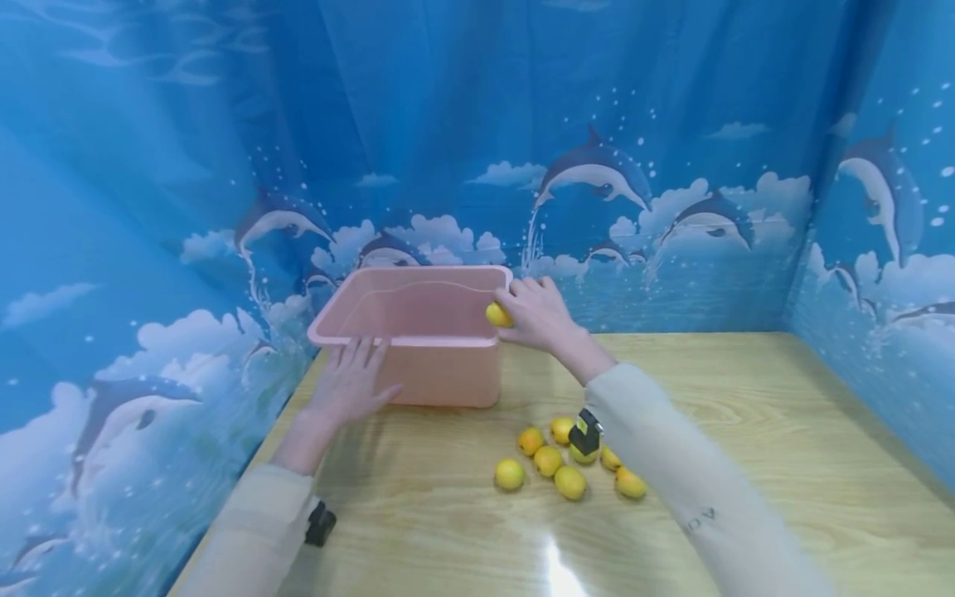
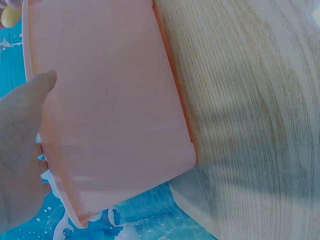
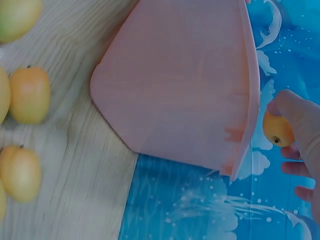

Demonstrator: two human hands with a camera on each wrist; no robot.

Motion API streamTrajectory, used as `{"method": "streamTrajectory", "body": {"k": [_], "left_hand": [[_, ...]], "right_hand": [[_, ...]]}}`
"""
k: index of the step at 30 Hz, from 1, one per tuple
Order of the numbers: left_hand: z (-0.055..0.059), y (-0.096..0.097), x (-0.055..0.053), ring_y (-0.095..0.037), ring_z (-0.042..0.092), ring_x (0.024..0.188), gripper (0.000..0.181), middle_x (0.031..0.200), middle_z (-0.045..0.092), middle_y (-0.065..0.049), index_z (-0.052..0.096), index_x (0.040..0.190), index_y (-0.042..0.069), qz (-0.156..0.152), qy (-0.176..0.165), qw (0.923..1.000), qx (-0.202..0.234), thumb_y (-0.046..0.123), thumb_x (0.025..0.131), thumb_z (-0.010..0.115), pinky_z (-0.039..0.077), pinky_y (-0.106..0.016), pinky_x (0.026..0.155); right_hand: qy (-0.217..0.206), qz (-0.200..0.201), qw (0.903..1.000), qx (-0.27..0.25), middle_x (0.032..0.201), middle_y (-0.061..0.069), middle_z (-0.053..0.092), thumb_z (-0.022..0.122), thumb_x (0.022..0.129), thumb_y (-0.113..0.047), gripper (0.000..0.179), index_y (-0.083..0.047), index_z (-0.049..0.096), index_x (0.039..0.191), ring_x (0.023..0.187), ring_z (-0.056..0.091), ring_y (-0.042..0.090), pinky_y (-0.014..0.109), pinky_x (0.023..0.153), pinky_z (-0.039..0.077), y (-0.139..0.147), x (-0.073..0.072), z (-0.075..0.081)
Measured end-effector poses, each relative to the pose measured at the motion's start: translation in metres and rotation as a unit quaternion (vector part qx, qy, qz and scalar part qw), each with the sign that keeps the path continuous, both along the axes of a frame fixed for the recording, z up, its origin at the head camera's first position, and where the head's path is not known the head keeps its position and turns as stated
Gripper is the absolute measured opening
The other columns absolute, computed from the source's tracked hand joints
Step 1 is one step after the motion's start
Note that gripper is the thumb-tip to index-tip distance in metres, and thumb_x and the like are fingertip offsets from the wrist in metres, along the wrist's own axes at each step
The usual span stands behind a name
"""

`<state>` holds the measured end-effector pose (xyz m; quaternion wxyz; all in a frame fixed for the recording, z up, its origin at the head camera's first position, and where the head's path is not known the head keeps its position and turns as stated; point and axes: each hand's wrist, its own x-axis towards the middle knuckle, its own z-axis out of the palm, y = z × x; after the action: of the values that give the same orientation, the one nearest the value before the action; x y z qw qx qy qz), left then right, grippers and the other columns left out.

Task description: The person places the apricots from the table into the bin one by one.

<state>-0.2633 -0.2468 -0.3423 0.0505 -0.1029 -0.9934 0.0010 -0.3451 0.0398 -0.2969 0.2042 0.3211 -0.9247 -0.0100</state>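
Note:
A pink plastic bin (image 1: 440, 373) stands at the back of the table. My left hand (image 1: 349, 383) rests at its front rim near the left corner, fingers straight over the edge. The left thumb (image 2: 44, 84) lies along the outside of the front wall in the left wrist view. Above the bin's right rim, my right hand (image 1: 533, 313) holds a small yellow-orange fruit (image 3: 278, 129) between thumb and fingers. Several similar yellow fruits (image 1: 548, 461) lie loose on the table, in front of the bin and below the right forearm. The bin's floor is hidden behind its front wall.
The wood-grain table (image 1: 746, 414) reaches back to a blue curtain (image 1: 448, 124) printed with dolphins, which also hangs along both sides. Black wrist cameras are strapped at both sleeves, the right one (image 1: 585, 433) overlapping the loose fruits in the head view.

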Motion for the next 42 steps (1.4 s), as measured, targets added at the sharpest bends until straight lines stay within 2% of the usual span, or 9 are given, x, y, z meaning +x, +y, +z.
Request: {"method": "streamTrajectory", "body": {"k": [7,16,20,26,34,42], "left_hand": [[-0.002,-0.001,0.001,-0.039,-0.002,0.139,0.083,0.153,0.0,-0.021,0.006,0.149,0.007,0.001,-0.007,1.0,0.005,0.047,0.092,0.049,-0.004,-0.053,0.111],[0.001,0.001,0.002,-0.038,-0.002,0.139,0.082,0.153,0.0,-0.021,0.006,0.149,0.007,0.003,-0.008,0.9999,0.01,0.049,0.092,0.048,-0.004,-0.052,0.111],[0.0,0.001,0.002,-0.038,-0.003,0.139,0.083,0.153,0.0,-0.02,0.006,0.149,0.007,0.006,-0.006,1.0,0.002,0.05,0.091,0.047,-0.004,-0.052,0.111],[0.0,0.001,0.002,-0.039,-0.001,0.139,0.084,0.153,0.001,-0.022,0.008,0.149,0.006,0.004,-0.001,1.0,0.0,0.05,0.091,0.05,-0.004,-0.053,0.111],[0.0,0.001,0.001,-0.038,-0.003,0.139,0.085,0.153,-0.001,-0.021,0.006,0.149,0.007,0.008,-0.003,1.0,0.005,0.047,0.09,0.052,-0.004,-0.053,0.11],[0.0,0.001,0.0,-0.038,-0.004,0.139,0.084,0.153,-0.002,-0.02,0.006,0.149,0.007,0.007,-0.012,0.9999,0.0,0.048,0.091,0.05,-0.004,-0.053,0.111]], "right_hand": [[-0.033,-0.012,0.9991,-0.022,0.1,0.003,0.055,0.066,0.08,-0.041,0.045,-0.017,0.057,0.117,0.091,0.048,0.02,0.039,0.079,0.039,-0.022,-0.006,-0.006],[-0.049,-0.022,0.9983,-0.022,0.117,0.006,0.056,0.063,0.083,-0.05,0.059,-0.015,0.052,0.129,0.106,0.05,0.024,0.044,0.088,0.039,-0.025,-0.002,-0.003],[-0.044,-0.021,0.9986,-0.022,0.114,0.006,0.058,0.06,0.084,-0.052,0.058,-0.015,0.053,0.128,0.1,0.052,0.024,0.042,0.084,0.041,-0.016,0.002,-0.001],[-0.004,-0.002,1.0,0.001,0.1,0.008,0.059,0.057,0.086,-0.048,0.052,-0.012,0.056,0.124,0.091,0.053,0.026,0.042,0.079,0.042,0.002,0.011,-0.004],[0.023,0.054,0.9982,-0.007,0.1,0.007,0.061,0.062,0.083,-0.043,0.046,-0.011,0.062,0.116,0.092,0.055,0.026,0.044,0.079,0.044,0.03,0.024,-0.023],[0.017,0.074,0.9969,0.02,0.095,0.007,0.06,0.064,0.082,-0.043,0.045,-0.01,0.063,0.112,0.088,0.056,0.026,0.046,0.077,0.044,0.06,0.034,-0.054]]}}
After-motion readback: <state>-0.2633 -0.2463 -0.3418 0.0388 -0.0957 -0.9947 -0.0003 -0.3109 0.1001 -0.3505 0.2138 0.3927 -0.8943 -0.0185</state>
